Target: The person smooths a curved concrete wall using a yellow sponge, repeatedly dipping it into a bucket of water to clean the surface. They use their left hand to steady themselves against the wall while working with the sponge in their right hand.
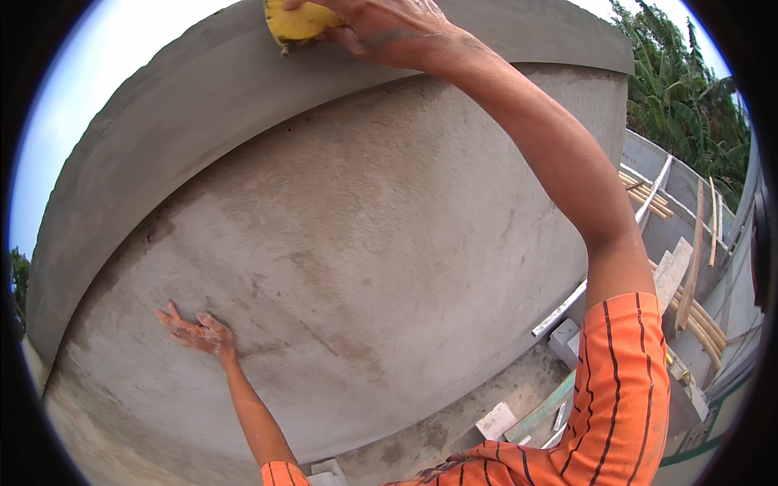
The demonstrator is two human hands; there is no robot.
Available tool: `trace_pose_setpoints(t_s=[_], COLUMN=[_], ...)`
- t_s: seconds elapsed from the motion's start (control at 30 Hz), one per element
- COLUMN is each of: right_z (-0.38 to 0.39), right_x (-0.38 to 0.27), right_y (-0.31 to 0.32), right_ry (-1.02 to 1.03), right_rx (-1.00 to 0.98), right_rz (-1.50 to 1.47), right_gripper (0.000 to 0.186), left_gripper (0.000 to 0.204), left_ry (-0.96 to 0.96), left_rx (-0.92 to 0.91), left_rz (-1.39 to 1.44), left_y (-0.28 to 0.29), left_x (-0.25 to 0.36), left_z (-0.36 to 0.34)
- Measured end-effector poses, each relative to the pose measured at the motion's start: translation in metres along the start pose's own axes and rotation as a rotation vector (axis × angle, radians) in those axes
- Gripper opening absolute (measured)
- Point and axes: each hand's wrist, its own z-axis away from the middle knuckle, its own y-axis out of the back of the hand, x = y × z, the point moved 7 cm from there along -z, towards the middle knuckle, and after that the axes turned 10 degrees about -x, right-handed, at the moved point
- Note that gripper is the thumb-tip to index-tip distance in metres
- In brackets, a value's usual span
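Smooth grey plaster covers a raised band along the top of the wall, its lower edge standing out over the rougher wall face. High on that band, my right hand is closed around a yellow sponge, which lies against the plaster. Part of the hand is cut off by the upper edge of the view. Lower down at the left, my left hand has its fingers spread at the wall face and holds nothing. Whether its palm touches the wall, I cannot tell.
Down at the right lie a white pipe, bamboo poles, a wooden plank and pale blocks. A pinkish tile-like piece lies near the wall's foot. Leafy plants grow beyond.
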Motion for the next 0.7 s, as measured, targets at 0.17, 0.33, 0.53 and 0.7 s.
trace_pose_setpoints(t_s=[0.17, 0.33, 0.53, 0.7], right_z=[0.052, 0.126, 0.066, 0.114], right_x=[0.055, 0.149, 0.072, 0.095], right_y=[0.004, 0.050, 0.019, 0.025], right_ry=[-0.142, -0.561, -0.456, -0.549], right_rx=[-0.018, -0.118, -0.079, -0.231], right_rz=[0.032, 0.384, -0.106, -0.036], right_gripper=[0.031, 0.027, 0.030, 0.029], left_gripper=[0.070, 0.069, 0.070, 0.070], left_ry=[0.037, 0.023, 0.020, 0.007], left_rx=[-0.021, 0.008, -0.025, -0.003], left_rz=[0.024, 0.023, 0.013, -0.008], left_y=[0.005, -0.003, 0.006, 0.007], left_x=[0.001, 0.004, -0.001, -0.012], left_z=[-0.004, -0.002, -0.003, 0.000])
